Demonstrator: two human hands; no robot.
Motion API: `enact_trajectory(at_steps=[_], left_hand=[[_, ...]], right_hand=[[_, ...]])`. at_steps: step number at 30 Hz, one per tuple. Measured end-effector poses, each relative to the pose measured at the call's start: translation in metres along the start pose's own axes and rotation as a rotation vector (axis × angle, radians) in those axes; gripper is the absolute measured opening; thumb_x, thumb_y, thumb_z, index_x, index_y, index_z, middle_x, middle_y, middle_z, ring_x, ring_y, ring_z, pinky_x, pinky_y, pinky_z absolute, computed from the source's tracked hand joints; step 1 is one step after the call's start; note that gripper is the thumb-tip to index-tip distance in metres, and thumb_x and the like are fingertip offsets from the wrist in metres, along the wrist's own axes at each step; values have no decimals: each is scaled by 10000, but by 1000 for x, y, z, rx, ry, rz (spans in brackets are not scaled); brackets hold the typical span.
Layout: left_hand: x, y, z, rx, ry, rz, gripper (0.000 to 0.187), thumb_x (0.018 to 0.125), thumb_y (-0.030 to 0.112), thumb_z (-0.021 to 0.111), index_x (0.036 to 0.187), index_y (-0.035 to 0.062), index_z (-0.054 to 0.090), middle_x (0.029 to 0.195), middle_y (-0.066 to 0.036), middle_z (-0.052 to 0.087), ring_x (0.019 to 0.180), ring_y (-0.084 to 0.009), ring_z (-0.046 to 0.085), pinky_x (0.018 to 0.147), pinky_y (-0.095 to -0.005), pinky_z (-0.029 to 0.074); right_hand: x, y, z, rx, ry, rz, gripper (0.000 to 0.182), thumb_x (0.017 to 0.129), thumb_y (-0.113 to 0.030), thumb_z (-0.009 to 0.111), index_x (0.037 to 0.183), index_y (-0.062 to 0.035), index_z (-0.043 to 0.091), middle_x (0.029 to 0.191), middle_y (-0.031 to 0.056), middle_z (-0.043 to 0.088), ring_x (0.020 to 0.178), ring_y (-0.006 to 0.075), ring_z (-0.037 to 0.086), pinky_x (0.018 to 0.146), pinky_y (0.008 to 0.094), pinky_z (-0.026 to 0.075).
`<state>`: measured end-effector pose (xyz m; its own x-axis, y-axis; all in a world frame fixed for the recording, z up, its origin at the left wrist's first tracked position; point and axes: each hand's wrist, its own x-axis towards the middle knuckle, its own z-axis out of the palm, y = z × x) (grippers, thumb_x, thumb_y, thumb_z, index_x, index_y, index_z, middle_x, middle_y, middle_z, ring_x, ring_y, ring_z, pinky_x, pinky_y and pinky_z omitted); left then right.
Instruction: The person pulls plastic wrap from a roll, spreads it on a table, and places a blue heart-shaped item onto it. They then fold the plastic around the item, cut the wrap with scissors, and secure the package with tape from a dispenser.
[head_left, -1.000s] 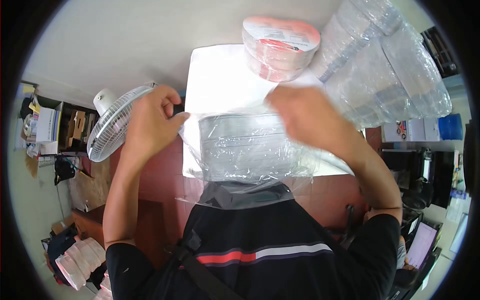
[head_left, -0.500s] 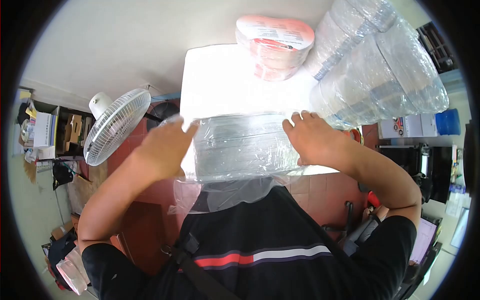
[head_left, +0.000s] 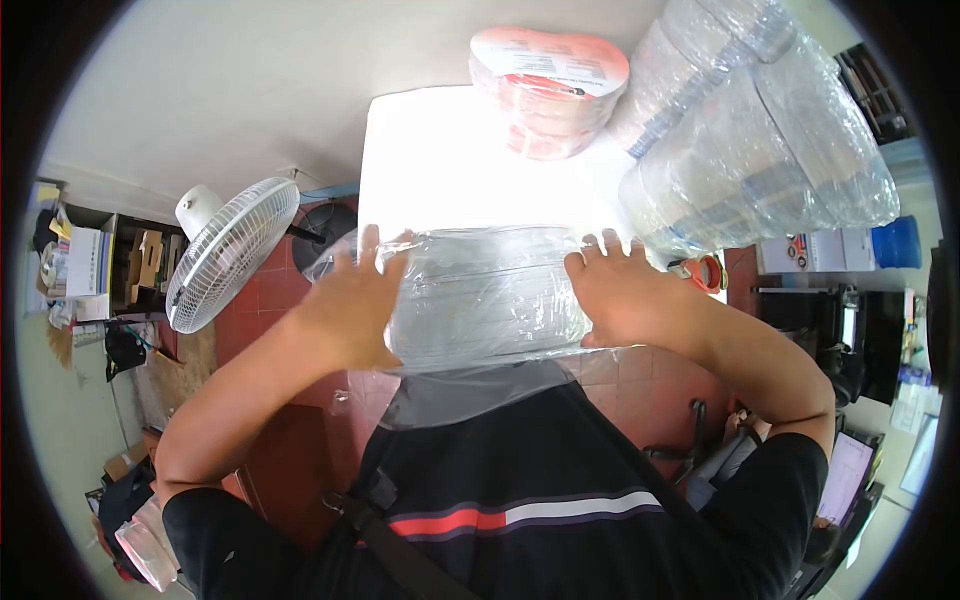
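A stack of flat grey-white pieces (head_left: 485, 295) lies in front of me, loosely covered in clear plastic wrap. At its left end is my left hand (head_left: 345, 310), slightly blurred, its fingers spread over the edge of the plastic. My right hand (head_left: 625, 290) rests on the right end, fingers apart and pointing away from me. Loose plastic film (head_left: 480, 390) hangs from the near side of the stack toward my black shirt. The pack sits at the front of a bright white tabletop (head_left: 430, 160).
A shrink-wrapped stack of red-and-white printed pieces (head_left: 550, 90) stands at the back. Large plastic-wrapped bundles (head_left: 765, 150) lean at the right, with an orange tape roll (head_left: 712, 272) below them. A white fan (head_left: 235, 255) stands left. A person's leg shows at lower right.
My left hand has shifted slightly right and its fingers have spread more. The right hand stays at its end, fingers a little wider. The hanging film has moved slightly.
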<state>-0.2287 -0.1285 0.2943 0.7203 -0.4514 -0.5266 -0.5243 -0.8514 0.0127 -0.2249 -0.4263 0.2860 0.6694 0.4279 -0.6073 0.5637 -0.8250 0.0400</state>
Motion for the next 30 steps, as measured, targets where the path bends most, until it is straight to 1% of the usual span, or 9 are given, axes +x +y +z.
enact_trajectory(at_steps=[1,6,8,11,14,15,18,25,30], left_hand=[[-5,-3,-5,-8,124,-19,1278,617,291,910,1572,76,89,1441,-363,346,1218,-535,502,1024,-495,474],[-17,8,-61,-142,35,-40,1435,494,270,967,1578,102,41,1472,-348,321,1222,-495,534,967,-498,509],[-27,7,-78,-211,124,17,1373,486,227,976,1560,94,132,1457,-325,371,1180,-438,584,914,-471,534],[-47,-15,-72,-417,435,139,1016,589,140,930,1447,66,391,1375,-239,507,1079,-322,646,849,-387,544],[-52,-72,-11,-842,887,-48,481,754,67,822,1185,20,612,1148,-151,655,941,-234,661,811,-307,524],[-44,-95,29,-1029,991,-237,285,811,51,774,1069,7,662,1035,-122,692,887,-204,657,807,-278,511],[-22,-116,136,-840,1049,-101,161,857,58,729,1008,12,696,923,-103,682,835,-199,661,778,-283,521],[55,-8,96,-621,792,623,433,745,108,783,1171,86,708,1375,-135,587,1215,-340,551,1016,-435,450],[103,19,106,-550,732,703,529,715,92,800,1227,107,671,1483,-123,490,1336,-336,478,1070,-444,419]], right_hand=[[-2,-2,-18,9,-160,24,995,728,-279,867,1484,12,289,1503,329,322,1404,510,315,1065,638,386],[-26,2,-61,270,-12,-24,1260,598,-167,923,1566,-62,123,1489,354,317,1242,530,494,1030,489,462],[-50,6,-72,327,153,-53,1200,551,-108,919,1544,-90,246,1465,314,388,1125,511,570,970,446,495],[-76,43,-67,476,644,-240,943,663,-177,887,1459,-37,402,1341,202,549,1030,370,646,852,434,536],[-78,94,-12,802,848,249,163,915,-71,665,1058,6,687,996,108,713,762,143,647,686,287,512],[-72,116,23,802,882,300,116,933,-43,631,1006,14,700,923,96,710,750,127,626,689,278,500],[-42,125,115,964,905,279,90,902,7,655,975,13,707,913,99,699,785,137,635,704,247,500],[51,-11,95,544,953,-442,489,728,-153,795,1202,-106,682,1346,118,544,1227,331,493,1025,478,390],[74,-26,90,295,702,-480,449,774,-206,767,1190,-72,662,1394,124,504,1347,350,395,1129,545,297]])
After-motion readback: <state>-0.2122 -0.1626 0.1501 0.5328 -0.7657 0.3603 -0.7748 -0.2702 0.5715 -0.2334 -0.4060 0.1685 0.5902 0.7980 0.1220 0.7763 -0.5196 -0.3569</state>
